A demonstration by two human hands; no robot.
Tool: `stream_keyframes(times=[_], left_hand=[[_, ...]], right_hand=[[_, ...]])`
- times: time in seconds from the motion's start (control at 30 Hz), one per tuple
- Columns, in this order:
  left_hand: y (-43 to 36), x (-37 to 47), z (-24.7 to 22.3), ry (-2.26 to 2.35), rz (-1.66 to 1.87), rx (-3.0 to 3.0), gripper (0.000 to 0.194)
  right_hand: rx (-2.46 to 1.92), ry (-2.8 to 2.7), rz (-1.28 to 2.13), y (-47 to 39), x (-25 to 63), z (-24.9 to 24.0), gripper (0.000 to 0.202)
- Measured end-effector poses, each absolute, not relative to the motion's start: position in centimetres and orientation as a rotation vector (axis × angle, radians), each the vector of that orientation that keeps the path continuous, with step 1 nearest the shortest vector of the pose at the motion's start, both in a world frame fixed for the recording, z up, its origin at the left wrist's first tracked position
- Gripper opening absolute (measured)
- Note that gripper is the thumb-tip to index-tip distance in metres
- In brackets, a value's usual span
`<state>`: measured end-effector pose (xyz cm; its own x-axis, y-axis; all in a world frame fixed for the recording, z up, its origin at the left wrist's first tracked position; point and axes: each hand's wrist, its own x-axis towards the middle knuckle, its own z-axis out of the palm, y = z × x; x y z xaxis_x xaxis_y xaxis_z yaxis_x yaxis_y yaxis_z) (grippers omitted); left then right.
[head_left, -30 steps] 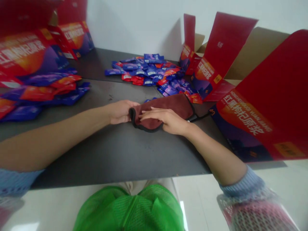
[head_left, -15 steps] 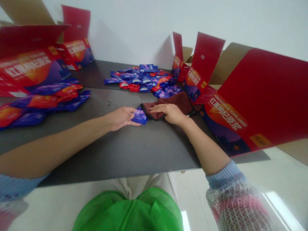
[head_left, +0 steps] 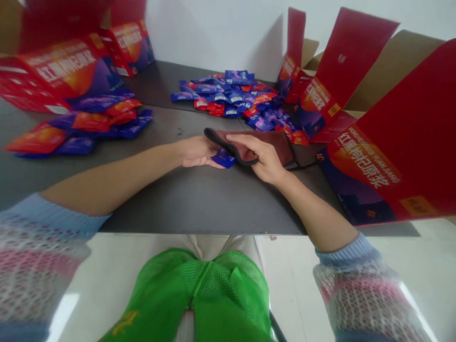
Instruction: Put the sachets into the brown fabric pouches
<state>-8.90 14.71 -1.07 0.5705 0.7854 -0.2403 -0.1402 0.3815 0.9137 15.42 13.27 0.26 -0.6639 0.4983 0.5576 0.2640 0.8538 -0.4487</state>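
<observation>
My left hand [head_left: 199, 151] is closed on a blue-purple sachet [head_left: 225, 158], whose far end goes into the mouth of a brown cloth pouch [head_left: 274, 142] with black edging. Part of the left fingers is hidden behind the pouch's raised rim. My right hand [head_left: 261, 159] grips the pouch near its mouth, thumb and fingers on either side of the cloth. The pouch lies on the dark grey table [head_left: 199, 204], and a black cord trails from its right end.
A heap of blue and red sachets [head_left: 228, 95] lies at the back. More sachets [head_left: 85, 126] are piled at the left, before red cartons [head_left: 78, 71]. Open red cartons [head_left: 377, 171] with raised flaps line the right side. The table's front edge is close to my body.
The sachet has gone further into the pouch, with the left hand now at its mouth. My right hand has shifted from lying flat on the pouch to gripping its mouth, which has lifted open.
</observation>
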Motion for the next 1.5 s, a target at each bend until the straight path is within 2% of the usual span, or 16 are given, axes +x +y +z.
stream_keyframes(times=[0.13,0.23,0.3,0.43,0.63,0.77,0.93,1.1,1.2,1.33,1.5], left_hand=[[14.7,-8.1,-0.8,0.835,0.676,1.026,0.031],[14.7,-8.1,-0.6,0.848,0.652,1.012,0.042],[14.8,-8.6,-0.6,0.826,0.626,1.006,0.044],[15.3,-10.2,-1.1,0.731,0.510,1.057,0.025],[16.0,-11.3,-2.0,0.634,0.485,1.139,0.034],[15.5,-10.7,-1.7,0.717,0.534,1.135,0.028],[14.5,-9.5,-0.7,0.881,0.593,1.099,0.019],[13.8,-8.4,-0.2,0.961,0.660,1.091,0.015],[13.3,-7.8,-0.1,0.985,0.731,1.092,0.021],[12.9,-7.1,-0.5,1.049,0.848,1.075,0.030],[12.5,-6.6,-0.6,1.056,0.863,1.058,0.036]], right_hand=[[-0.628,-2.671,0.329,12.9,14.4,-0.1,0.079],[-0.712,-2.692,0.283,13.6,14.5,0.0,0.085],[-0.727,-2.675,0.290,14.1,14.9,0.3,0.085],[-0.823,-2.619,0.284,14.8,16.0,0.4,0.080],[-1.061,-2.613,0.182,15.1,17.1,0.1,0.070],[-1.098,-2.601,0.154,15.2,17.4,0.0,0.066],[-0.982,-2.526,0.175,15.4,17.6,-0.5,0.065],[-0.735,-2.106,0.246,14.4,16.8,-0.3,0.053],[-0.605,-2.107,0.323,13.5,15.4,-0.4,0.058],[-0.481,-2.465,0.392,13.2,14.1,-1.1,0.074],[-0.519,-2.557,0.403,14.3,15.1,-0.9,0.073]])
